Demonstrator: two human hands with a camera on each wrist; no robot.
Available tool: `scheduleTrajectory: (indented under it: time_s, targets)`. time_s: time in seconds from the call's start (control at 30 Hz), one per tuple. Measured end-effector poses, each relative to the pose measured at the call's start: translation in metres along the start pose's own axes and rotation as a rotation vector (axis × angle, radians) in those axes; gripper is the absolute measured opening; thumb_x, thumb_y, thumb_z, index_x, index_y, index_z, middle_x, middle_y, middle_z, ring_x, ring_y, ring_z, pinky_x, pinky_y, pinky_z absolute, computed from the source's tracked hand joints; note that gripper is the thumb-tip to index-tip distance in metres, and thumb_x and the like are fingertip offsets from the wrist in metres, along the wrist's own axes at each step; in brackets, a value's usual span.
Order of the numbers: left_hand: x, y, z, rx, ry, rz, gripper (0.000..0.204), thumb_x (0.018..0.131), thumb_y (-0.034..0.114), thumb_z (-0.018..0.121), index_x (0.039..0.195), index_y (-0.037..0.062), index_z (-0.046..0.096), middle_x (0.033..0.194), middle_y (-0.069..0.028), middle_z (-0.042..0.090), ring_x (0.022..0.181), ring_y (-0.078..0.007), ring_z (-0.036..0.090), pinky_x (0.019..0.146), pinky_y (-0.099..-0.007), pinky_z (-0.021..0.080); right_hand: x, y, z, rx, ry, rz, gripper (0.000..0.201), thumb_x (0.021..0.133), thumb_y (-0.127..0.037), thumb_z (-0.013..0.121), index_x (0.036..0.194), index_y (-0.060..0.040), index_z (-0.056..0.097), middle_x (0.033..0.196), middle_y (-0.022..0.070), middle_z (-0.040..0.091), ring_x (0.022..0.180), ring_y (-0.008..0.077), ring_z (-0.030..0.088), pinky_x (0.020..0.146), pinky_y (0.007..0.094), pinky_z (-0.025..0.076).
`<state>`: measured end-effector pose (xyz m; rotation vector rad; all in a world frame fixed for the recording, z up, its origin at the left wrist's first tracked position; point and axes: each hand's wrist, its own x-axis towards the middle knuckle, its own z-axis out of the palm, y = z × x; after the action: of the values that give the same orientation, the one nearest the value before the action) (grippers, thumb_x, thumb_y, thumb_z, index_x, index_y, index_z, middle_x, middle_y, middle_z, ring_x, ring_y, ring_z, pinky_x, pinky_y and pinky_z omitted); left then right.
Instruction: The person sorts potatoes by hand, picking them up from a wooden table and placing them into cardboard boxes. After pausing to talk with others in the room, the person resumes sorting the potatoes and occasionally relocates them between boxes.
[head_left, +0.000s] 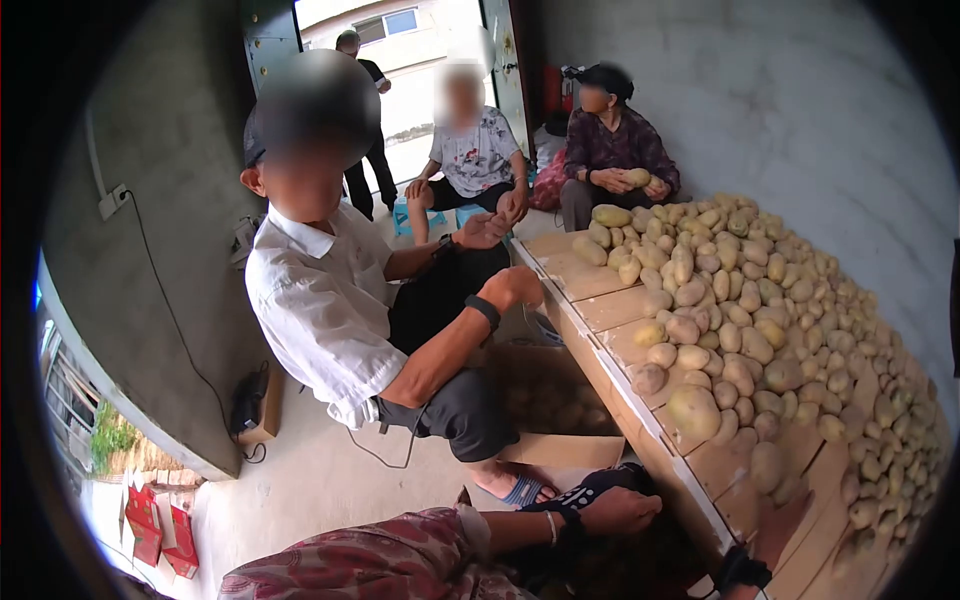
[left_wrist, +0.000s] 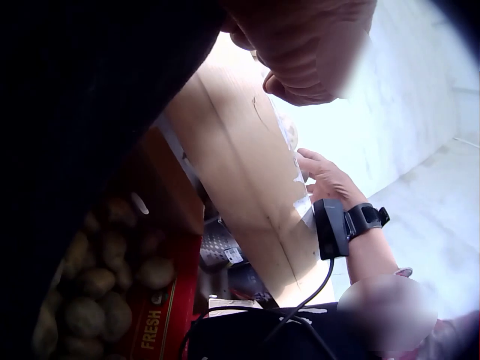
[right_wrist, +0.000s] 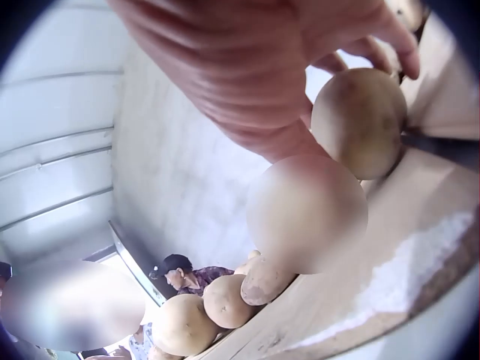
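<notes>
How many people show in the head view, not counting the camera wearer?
4: a white-shirted person in front, a standing person by the doorway, a floral-topped person seated before it, and a dark-topped person seated beyond the potatoes. Others may be hidden.

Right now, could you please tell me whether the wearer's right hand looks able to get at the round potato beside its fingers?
Probably yes: in the right wrist view, the right hand is right beside the round potato, fingers spread, with nothing visible blocking them.

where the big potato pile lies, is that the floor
No, the potatoes lie on a raised surface above the floor.
</notes>
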<state>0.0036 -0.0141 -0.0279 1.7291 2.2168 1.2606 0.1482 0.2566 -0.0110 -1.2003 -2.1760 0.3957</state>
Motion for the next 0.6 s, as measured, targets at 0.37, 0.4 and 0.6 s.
scheduleTrajectory:
  time_s: [0.37, 0.4, 0.6]
  targets:
    - [-0.003, 0.008, -0.004, 0.009, -0.034, 0.020, 0.007, 0.081, 0.012, 0.052, 0.083, 0.0062, 0.048, 0.062, -0.0136, 0.055, 0.061, -0.0329, 0.057, 0.054, -0.0419, 0.046, -0.007, -0.005, -0.045, 0.240, -0.200, 0.056, 0.073, 0.062, -0.016, 0.068, 0.126, 0.0016, 0.038, 0.118, 0.0226, 0.045, 0.112, 0.0360, 0.044, 0.094, 0.0380, 0.036]
    - [-0.001, 0.011, -0.009, -0.006, -0.035, 0.013, 0.007, 0.081, 0.011, 0.052, 0.084, 0.0060, 0.048, 0.063, -0.0134, 0.054, 0.062, -0.0327, 0.058, 0.055, -0.0416, 0.046, -0.014, -0.009, -0.054, 0.205, -0.232, 0.026, 0.074, 0.061, -0.017, 0.069, 0.126, 0.0022, 0.039, 0.119, 0.0230, 0.044, 0.113, 0.0356, 0.043, 0.093, 0.0390, 0.036]
    - [0.007, 0.009, -0.012, -0.047, 0.020, -0.009, 0.009, 0.078, 0.008, 0.055, 0.084, 0.0054, 0.051, 0.063, -0.0136, 0.054, 0.062, -0.0326, 0.058, 0.055, -0.0407, 0.046, -0.040, -0.039, -0.120, 0.171, -0.259, 0.036, 0.083, 0.067, -0.043, 0.075, 0.131, -0.0038, 0.040, 0.127, 0.0273, 0.044, 0.114, 0.0416, 0.045, 0.093, 0.0444, 0.039]
